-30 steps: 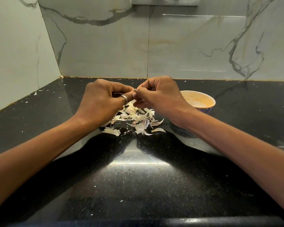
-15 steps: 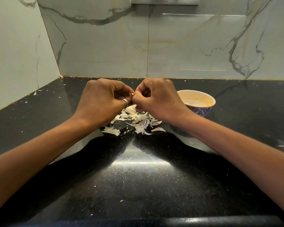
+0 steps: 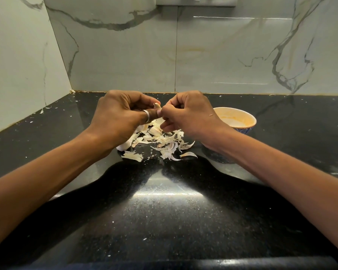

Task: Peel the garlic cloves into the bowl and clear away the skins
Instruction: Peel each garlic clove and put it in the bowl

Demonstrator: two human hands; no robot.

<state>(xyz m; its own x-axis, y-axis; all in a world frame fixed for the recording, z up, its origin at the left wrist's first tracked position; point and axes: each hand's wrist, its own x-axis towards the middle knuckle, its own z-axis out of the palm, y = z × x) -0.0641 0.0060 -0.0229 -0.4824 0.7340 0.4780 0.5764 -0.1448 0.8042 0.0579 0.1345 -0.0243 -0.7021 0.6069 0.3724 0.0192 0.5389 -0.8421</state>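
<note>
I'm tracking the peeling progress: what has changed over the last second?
Very little. The left hand and right hand closed tight together, then parted slightly, so the garlic clove now shows between their fingertips. Both still pinch it; nothing was let go. The pile of skins and the bowl stayed where they were.

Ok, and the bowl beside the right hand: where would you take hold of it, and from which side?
Pinch the bowl at its right rim, coming from the right. It stands upright with a thin, open lip, and that side is bare, while the right hand covers its left side.
</note>
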